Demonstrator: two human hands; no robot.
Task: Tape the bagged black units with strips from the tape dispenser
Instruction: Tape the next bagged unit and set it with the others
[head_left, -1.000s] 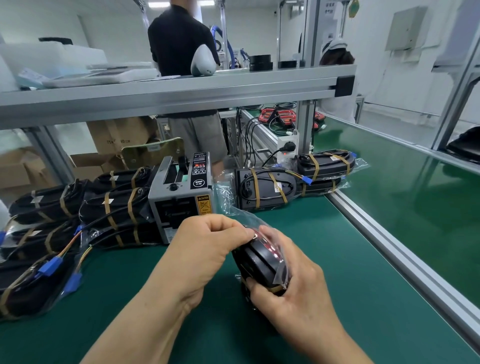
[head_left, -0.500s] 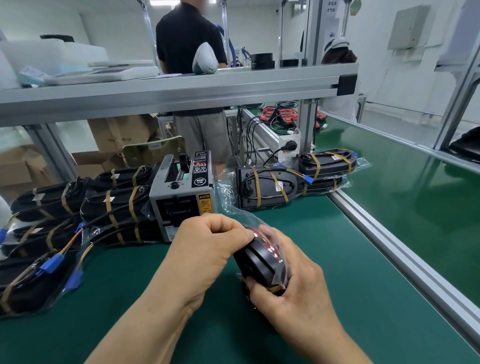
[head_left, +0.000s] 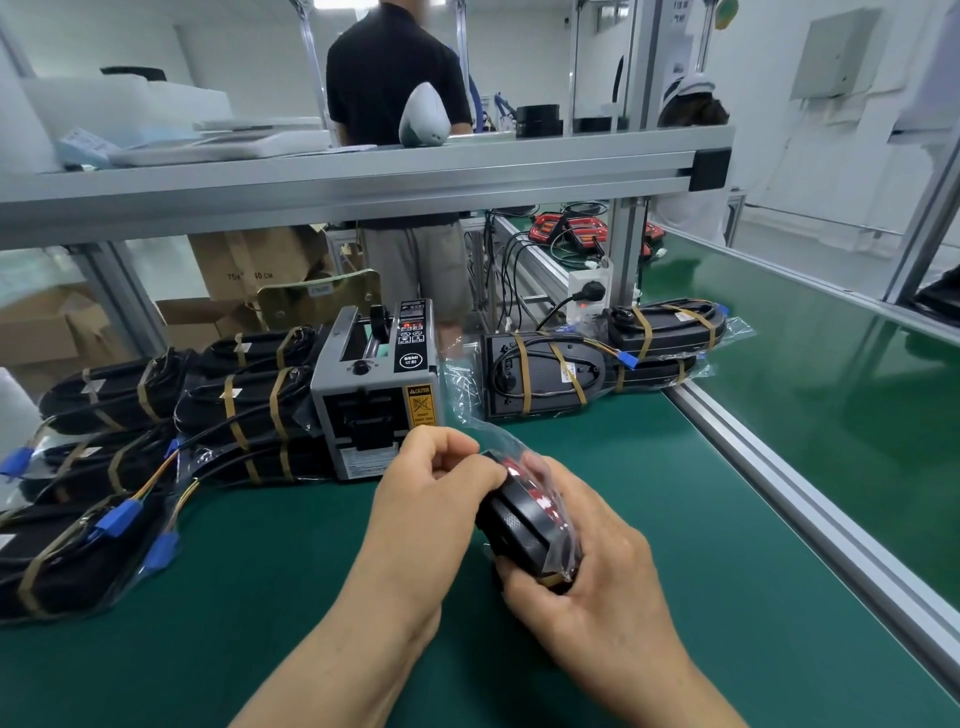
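Black bagged unit (head_left: 519, 525) sits between my hands: my right hand (head_left: 597, 582) grips it from below, my left hand (head_left: 431, 488) pinches its top, near the tape dispenser (head_left: 374, 395).

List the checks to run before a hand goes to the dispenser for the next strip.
1. Unit secured: right hand grips the bagged black unit above the green mat. Ok.
2. Bag gathered: left hand pinches the plastic at the unit's top; whether the fold lies flat, cannot tell.
3. A hand free to pull tape: both are on the unit. Not ok.
4. Tape dispenser powered: red digits on its display are lit. Ok.
5. Strip waiting at the outlet: cannot tell.
6. Way to the outlet: it sits just behind the left hand, nothing between. Ok.
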